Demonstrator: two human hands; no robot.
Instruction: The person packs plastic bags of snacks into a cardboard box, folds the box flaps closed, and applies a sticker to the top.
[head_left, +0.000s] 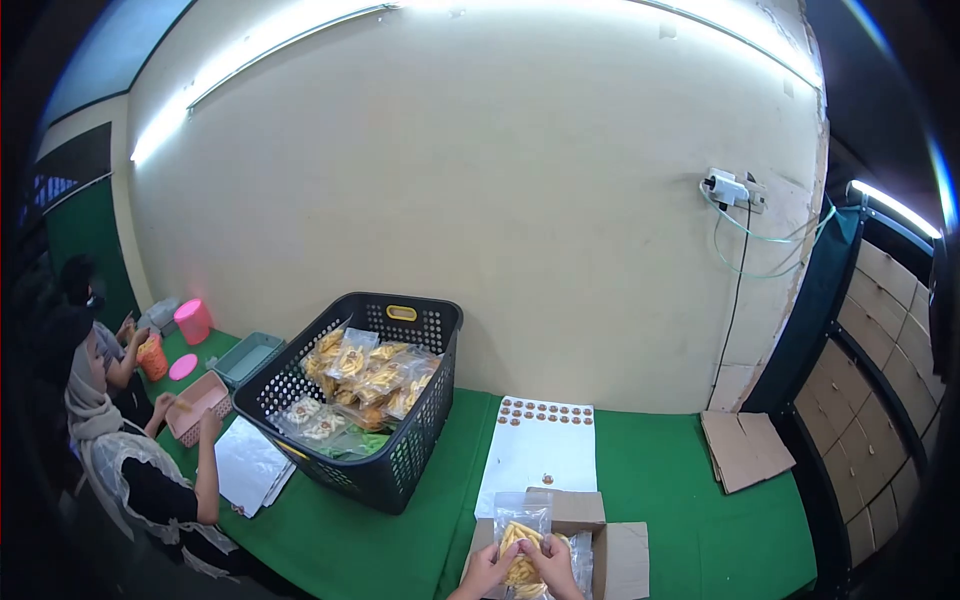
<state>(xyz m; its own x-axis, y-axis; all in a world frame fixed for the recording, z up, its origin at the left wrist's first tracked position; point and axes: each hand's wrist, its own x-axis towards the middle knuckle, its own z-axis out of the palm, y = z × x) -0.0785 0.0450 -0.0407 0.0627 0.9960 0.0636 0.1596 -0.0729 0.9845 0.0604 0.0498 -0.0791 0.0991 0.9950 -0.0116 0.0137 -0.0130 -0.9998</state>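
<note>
A clear zip bag of yellow stick-shaped snacks is held up in front of me, its top edge pointing away. My left hand grips its left side, and my right hand grips the right, thumbs over the front. Right below is an open cardboard box with its flaps folded out. More clear plastic packaging shows inside, partly hidden by my hands. Just beyond the box lies a white sheet with rows of small round stickers and one single sticker lower down.
A dark perforated basket full of bagged snacks stands to the left on the green table. Flat cardboard lies at right. Two people sit at far left near a pink basket, a green tray and white sheets.
</note>
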